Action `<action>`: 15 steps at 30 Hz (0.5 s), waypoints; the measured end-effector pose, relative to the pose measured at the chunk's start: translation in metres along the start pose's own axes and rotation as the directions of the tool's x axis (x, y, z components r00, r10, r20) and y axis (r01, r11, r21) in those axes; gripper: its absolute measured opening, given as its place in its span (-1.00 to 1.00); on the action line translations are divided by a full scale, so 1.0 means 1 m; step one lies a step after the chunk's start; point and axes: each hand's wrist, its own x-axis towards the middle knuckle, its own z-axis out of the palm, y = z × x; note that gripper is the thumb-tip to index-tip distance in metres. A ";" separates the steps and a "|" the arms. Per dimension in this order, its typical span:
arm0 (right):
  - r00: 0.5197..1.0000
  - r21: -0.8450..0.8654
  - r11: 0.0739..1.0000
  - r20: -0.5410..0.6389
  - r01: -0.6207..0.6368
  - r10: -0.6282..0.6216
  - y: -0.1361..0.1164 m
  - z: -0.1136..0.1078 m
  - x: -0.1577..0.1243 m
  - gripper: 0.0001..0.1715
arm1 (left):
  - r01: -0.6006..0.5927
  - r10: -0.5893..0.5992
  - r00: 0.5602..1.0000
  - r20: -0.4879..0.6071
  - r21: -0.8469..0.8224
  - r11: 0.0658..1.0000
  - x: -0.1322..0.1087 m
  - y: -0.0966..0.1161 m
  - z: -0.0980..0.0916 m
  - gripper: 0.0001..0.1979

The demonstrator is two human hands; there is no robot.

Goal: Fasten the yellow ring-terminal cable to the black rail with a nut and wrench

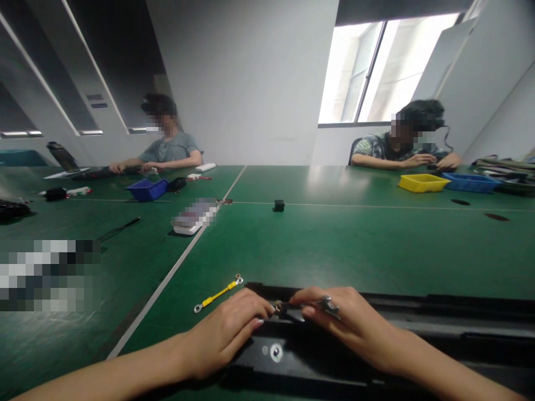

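A long black metal housing (309, 353) lies in front of me along the table's near edge. At its left part, my left hand (238, 323) has thumb and fingers closed at a small brass-coloured fastener (277, 306); the exact contact is partly hidden. My right hand (345, 320) is closed on a shiny metal wrench (329, 304), whose thin shaft points left toward the fastener. A bright washer-ringed screw hole (276, 352) shows on the housing's near side. Beyond my left hand, a short yellow wire with ring terminals (219, 295) lies on the table beside a small nut (238, 276).
On the green table (376, 239) stand a blue bin (148, 189), a yellow bin (423, 182) and another blue bin (472, 182). A white device (194, 217) and a small black block (278, 205) lie further off. Two people sit at the far side.
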 end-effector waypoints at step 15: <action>1.000 0.004 1.000 0.015 -0.027 0.027 0.000 -0.001 0.000 -0.62 | 0.011 -0.011 1.000 0.007 -0.010 1.000 0.000 -0.001 0.002 -0.77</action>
